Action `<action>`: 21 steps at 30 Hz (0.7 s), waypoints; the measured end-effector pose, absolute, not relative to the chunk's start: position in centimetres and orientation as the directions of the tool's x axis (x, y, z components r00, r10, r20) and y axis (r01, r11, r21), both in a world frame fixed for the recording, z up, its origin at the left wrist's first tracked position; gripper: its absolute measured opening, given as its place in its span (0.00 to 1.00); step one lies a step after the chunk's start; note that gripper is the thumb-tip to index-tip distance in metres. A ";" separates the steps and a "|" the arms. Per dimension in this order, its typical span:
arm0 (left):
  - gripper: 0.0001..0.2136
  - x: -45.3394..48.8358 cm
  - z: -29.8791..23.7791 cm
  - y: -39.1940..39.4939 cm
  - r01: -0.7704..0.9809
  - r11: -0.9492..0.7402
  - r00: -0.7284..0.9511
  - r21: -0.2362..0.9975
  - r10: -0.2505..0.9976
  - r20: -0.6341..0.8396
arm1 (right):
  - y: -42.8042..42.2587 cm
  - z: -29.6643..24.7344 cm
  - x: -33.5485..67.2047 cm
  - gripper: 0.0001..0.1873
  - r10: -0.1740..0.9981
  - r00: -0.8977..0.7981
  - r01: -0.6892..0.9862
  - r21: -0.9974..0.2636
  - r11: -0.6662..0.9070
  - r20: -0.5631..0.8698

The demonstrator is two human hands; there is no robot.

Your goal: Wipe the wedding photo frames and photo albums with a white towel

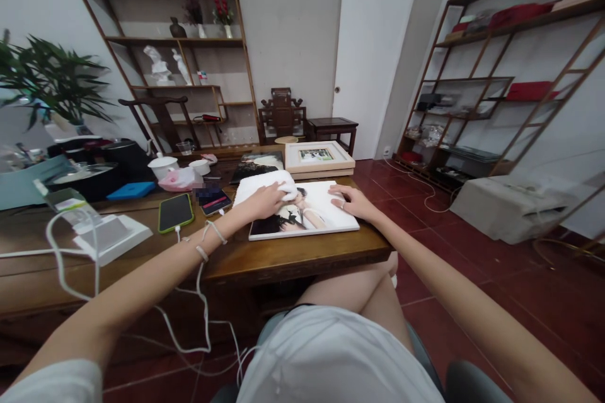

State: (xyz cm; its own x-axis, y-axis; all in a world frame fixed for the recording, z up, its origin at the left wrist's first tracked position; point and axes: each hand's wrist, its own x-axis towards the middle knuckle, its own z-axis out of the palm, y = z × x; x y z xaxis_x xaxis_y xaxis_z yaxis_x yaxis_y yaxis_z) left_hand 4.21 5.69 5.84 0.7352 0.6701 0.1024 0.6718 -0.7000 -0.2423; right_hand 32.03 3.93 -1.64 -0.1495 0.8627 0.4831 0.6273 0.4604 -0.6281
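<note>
A large white photo print (pixel 326 217) with a picture of people lies flat at the right end of the wooden table (pixel 283 255). My left hand (pixel 265 200) is closed on a white cloth (pixel 286 189) and presses it onto the print's upper left part. My right hand (pixel 352 200) rests flat on the print's right side, fingers stretched out. A white cord runs past my left wrist.
Behind the print lie a framed photo (pixel 319 157) and a dark photo print (pixel 258 165). To the left sit a green-cased phone (pixel 174 211), a second phone (pixel 216 203), a pink tissue pack (pixel 180 179), cups and a white box (pixel 113 238). Shelves line both walls.
</note>
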 end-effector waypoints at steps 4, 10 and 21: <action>0.15 4.1 5.8 4.0 0.647 -0.728 0.756 -0.225 0.652 0.064 | 3.8 -1.6 31.9 0.15 0.857 -0.153 0.636 -0.615 0.466 0.492; 0.14 3.9 5.6 -2.0 0.613 -0.761 0.782 -0.212 0.623 0.024 | 4.0 -1.6 32.0 0.15 0.849 -0.155 0.622 -0.618 0.481 0.505; 0.13 4.3 7.9 -3.1 0.576 -0.809 0.813 -0.118 0.582 -0.020 | 3.2 -0.9 31.4 0.15 0.853 -0.166 0.674 -0.575 0.464 0.495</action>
